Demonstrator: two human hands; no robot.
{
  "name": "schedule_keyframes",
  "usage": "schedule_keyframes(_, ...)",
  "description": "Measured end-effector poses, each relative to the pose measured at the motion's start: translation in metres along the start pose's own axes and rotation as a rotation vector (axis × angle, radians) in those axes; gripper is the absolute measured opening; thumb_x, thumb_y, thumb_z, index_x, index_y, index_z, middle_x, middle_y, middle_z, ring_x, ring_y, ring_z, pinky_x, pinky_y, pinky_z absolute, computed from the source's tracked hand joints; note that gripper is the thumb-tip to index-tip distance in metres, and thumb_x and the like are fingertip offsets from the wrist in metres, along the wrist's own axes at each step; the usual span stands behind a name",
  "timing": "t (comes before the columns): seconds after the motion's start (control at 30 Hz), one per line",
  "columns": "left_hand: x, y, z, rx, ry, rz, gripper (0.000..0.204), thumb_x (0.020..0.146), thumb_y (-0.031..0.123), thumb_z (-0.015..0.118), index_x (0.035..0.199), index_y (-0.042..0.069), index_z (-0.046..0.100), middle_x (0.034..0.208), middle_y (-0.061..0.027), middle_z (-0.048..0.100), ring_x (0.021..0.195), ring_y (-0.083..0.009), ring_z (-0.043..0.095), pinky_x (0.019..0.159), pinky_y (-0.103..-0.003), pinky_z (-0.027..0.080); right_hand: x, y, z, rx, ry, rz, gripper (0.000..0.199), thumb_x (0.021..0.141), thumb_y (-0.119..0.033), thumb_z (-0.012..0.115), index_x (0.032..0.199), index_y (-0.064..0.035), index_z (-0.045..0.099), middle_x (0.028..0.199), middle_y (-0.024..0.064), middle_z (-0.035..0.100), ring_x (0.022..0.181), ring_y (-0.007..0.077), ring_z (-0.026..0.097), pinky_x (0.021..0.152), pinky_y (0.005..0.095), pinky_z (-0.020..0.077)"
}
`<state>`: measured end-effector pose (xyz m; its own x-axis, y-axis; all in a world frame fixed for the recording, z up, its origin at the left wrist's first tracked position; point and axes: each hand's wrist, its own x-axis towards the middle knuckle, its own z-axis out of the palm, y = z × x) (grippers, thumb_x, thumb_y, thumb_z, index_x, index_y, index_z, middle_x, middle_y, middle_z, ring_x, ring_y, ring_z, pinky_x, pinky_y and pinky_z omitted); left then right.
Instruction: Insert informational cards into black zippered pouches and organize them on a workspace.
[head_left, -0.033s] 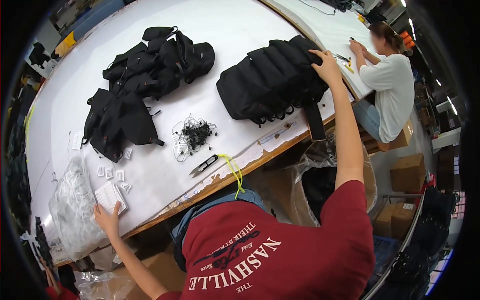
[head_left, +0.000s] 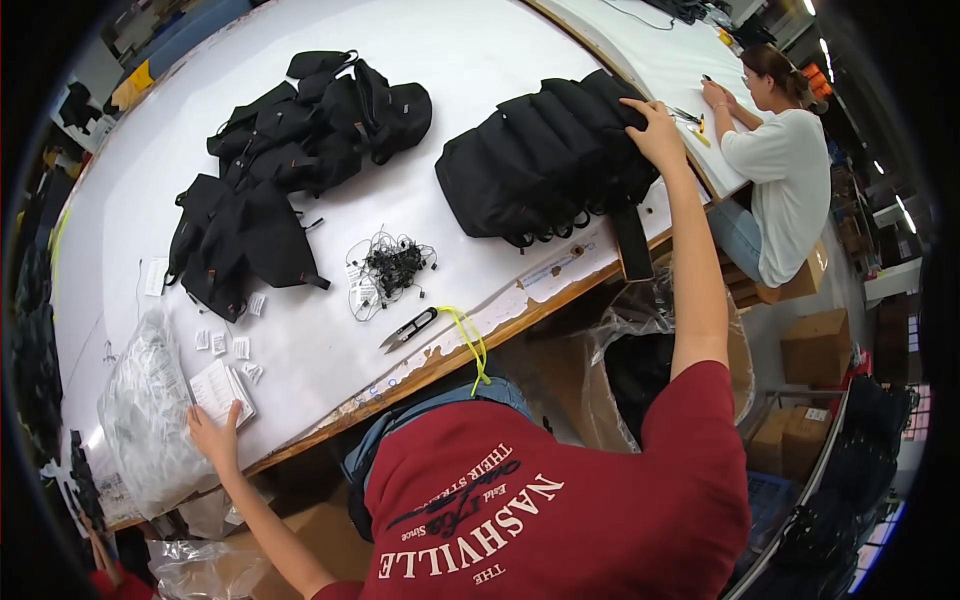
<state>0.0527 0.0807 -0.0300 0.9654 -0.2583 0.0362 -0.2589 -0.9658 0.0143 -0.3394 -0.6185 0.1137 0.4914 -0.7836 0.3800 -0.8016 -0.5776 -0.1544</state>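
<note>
At the lower left, my left hand (head_left: 215, 437) has its fingers and thumb around the near edge of a stack of white printed paper cards (head_left: 216, 384). My right arm stretches to the right, and my right hand (head_left: 660, 138) grips the end of a row of black bags (head_left: 530, 155) packed side by side. A black strap or flap (head_left: 631, 243) hangs from that row over the table edge. Thread snips (head_left: 408, 331) with a yellow cord (head_left: 470, 340) lie near the table's front edge, beside a tangle of black strings (head_left: 394, 268).
Black bags (head_left: 290, 150) are heaped at the back left. Small white labels (head_left: 241, 348) and a filled clear plastic bag (head_left: 145, 420) are near the cards. A co-worker in white (head_left: 785, 150) sits at the right. Below the wooden table edge (head_left: 420, 378) stands a plastic-lined box (head_left: 740, 370).
</note>
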Motion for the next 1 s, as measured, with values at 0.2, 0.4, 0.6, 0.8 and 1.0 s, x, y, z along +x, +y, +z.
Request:
schedule_keyframes(0.2,-0.001,0.012,-0.009,-0.059,-0.025,-0.037,0.096,0.067,0.064,0.069,0.133,-0.001,0.043,0.143,-0.0199,0.031,0.13,-0.0404,0.03,0.106,-0.048,0.027,-0.01,-0.021,-0.005,0.066,0.42,-0.225,0.04,0.076,-0.016,0.065,0.116,-0.025,0.062,0.114,0.0107,0.055,0.102,0.0317,0.055,0.092,0.0392,0.0442)
schedule_keyframes(0.4,0.002,0.018,-0.008,-0.125,-0.031,-0.105,0.101,0.067,0.069,0.066,0.135,-0.002,0.041,0.145,-0.02,0.028,0.132,-0.0403,0.026,0.108,-0.048,0.022,-0.108,-0.173,-0.021,0.707,0.042,-0.384,0.012,0.082,-0.01,0.062,0.093,-0.0114,0.069,0.084,0.0058,0.062,0.07,0.0148,0.058,0.062,0.0256,0.0458)
schedule_keyframes(0.6,0.012,0.027,-0.002,-0.056,-0.039,-0.195,0.109,0.063,0.077,0.062,0.135,-0.003,0.04,0.144,-0.0178,0.025,0.131,-0.0407,0.023,0.107,-0.054,0.019,-0.171,-0.223,0.074,0.648,-0.511,-0.073,0.02,0.081,-0.022,0.068,0.091,-0.0058,0.063,0.063,0.0055,0.061,0.053,0.0155,0.059,0.053,0.0274,0.044)
schedule_keyframes(0.8,0.012,0.012,0.007,-0.175,0.061,-0.181,0.102,0.063,0.072,0.067,0.133,0.002,0.044,0.141,-0.0174,0.029,0.129,-0.0387,0.027,0.105,-0.056,0.02,-0.182,-0.23,0.127,0.541,-0.452,-0.003,0.02,0.078,-0.027,0.07,0.083,-0.0086,0.065,0.064,0.0074,0.062,0.062,0.025,0.062,0.058,0.0364,0.0473)
schedule_keyframes(1.0,-0.002,0.027,-0.017,-0.19,0.262,-0.179,0.088,0.066,0.065,0.07,0.128,0.005,0.051,0.132,-0.0158,0.044,0.125,-0.0312,0.037,0.104,-0.048,0.027,-0.177,-0.202,0.086,0.582,-0.409,0.018,0.024,0.076,-0.029,0.071,0.08,-0.0058,0.069,0.063,0.0091,0.063,0.06,0.025,0.062,0.058,0.0343,0.0471)
